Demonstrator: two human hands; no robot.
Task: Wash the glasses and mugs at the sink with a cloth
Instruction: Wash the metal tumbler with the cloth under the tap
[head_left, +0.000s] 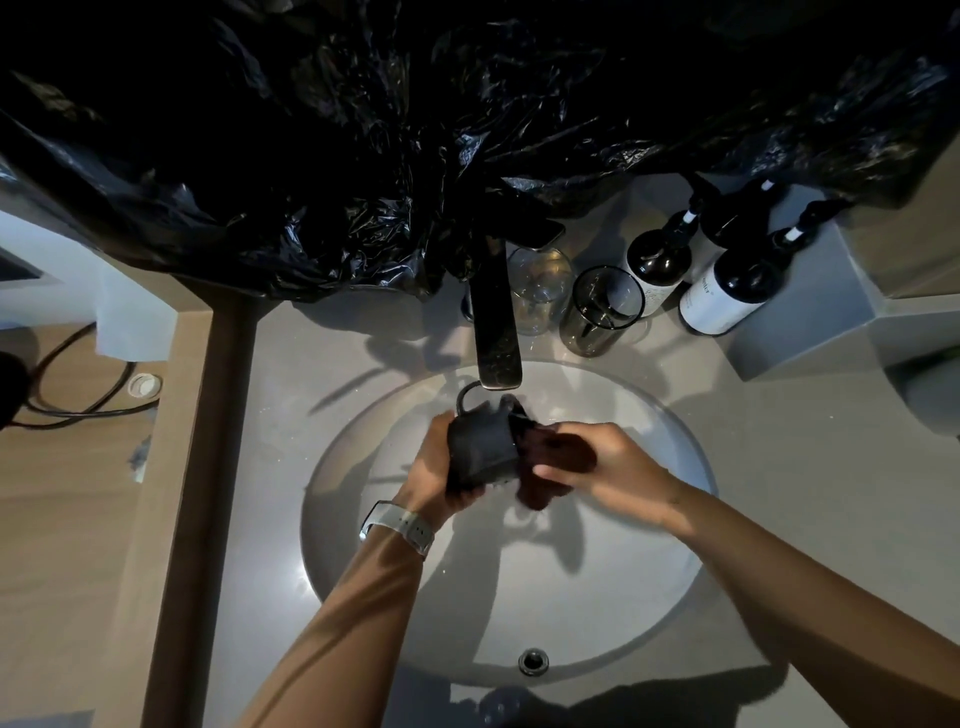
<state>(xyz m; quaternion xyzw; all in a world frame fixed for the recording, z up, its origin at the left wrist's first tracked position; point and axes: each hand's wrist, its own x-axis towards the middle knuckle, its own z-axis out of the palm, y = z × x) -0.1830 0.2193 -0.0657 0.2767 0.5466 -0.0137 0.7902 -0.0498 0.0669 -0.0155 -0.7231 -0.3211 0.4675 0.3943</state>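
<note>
My left hand grips a dark mug, fingers curled round its body, holding it tipped on its side over the sink, just below the tap. Mug handle points up toward the tap spout; mouth faces right.

My right hand pinches a dark cloth and presses it at the mug's mouth. Part of the cloth is inside or against the rim; I cannot tell how deep. The rest hangs below my fingers.

Watch with pale strap on my left wrist.

Behind the tap, on the counter: a clear glass just right of the tap, then a smoky glass beside it, both upright. Further right, three dark pump bottles with white labels, close together.

Black plastic sheet covers the wall above the sink, its lower edge hanging over the tap base.

Sink drain sits near me. Whether water runs from the tap, I cannot tell.

Left of the counter: wooden surface with a black cable.
</note>
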